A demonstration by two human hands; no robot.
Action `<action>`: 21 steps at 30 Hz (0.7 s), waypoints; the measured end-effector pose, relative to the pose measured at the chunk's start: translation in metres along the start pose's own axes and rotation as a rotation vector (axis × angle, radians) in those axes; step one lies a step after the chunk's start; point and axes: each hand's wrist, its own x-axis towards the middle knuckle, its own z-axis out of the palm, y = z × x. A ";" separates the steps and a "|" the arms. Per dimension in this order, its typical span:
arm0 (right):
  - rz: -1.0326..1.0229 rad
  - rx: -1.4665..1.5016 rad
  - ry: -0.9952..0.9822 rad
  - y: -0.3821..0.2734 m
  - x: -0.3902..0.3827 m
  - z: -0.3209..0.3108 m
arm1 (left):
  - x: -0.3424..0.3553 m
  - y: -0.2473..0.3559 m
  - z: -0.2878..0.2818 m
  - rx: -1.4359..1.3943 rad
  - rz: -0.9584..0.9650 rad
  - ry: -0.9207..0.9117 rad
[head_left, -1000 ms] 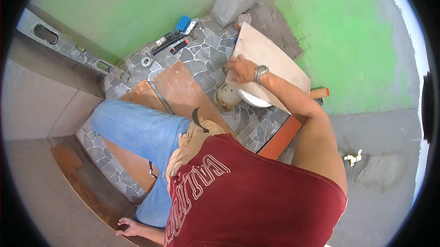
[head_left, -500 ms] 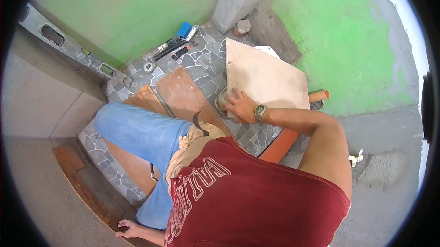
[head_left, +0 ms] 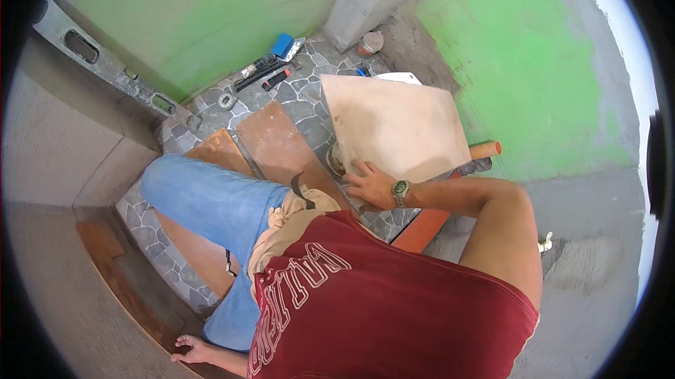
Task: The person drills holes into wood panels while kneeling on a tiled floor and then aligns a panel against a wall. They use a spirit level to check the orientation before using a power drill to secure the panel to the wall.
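A pale, flat board (head_left: 401, 122) is tilted over the tiled floor on the right. At its near left corner, my right hand (head_left: 371, 185), with a watch at the wrist, grips the edge; the fingers lie on the upper face and the underside is hidden. A round container (head_left: 335, 161) shows partly under the board, beside my fingertips. My left hand (head_left: 190, 349) is low at the left, fingers apart, by the edge of a brown-stained ledge (head_left: 140, 277); it holds nothing visible.
Brown tiles (head_left: 281, 143) lie on the stone-patterned floor. A long level (head_left: 116, 69) leans at the left wall. Farther off are a blue-ended tool (head_left: 283, 45), a black-and-red tool (head_left: 276, 79), a tape roll (head_left: 226, 101) and a tub (head_left: 370, 43). An orange pipe (head_left: 485, 150) sticks out rightward.
My right hand has brought the board slightly nearer and changed its tilt, uncovering a small blue thing behind it. My left hand has barely moved.
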 end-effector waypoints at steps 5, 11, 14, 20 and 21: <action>-0.049 0.147 -0.042 0.007 -0.015 -0.002 | 0.010 0.005 -0.003 -0.032 -0.014 0.044; 0.158 0.154 0.095 0.004 0.000 0.002 | -0.001 -0.002 0.003 0.020 0.013 0.021; 0.143 0.129 -0.044 0.003 0.008 -0.017 | -0.001 0.003 0.007 -0.026 -0.007 0.093; -0.114 -0.122 -0.201 0.016 0.014 -0.034 | 0.007 0.005 -0.003 -0.019 -0.015 0.009; -0.119 -0.126 -0.204 0.020 0.018 -0.033 | 0.006 0.006 -0.005 -0.022 -0.012 0.015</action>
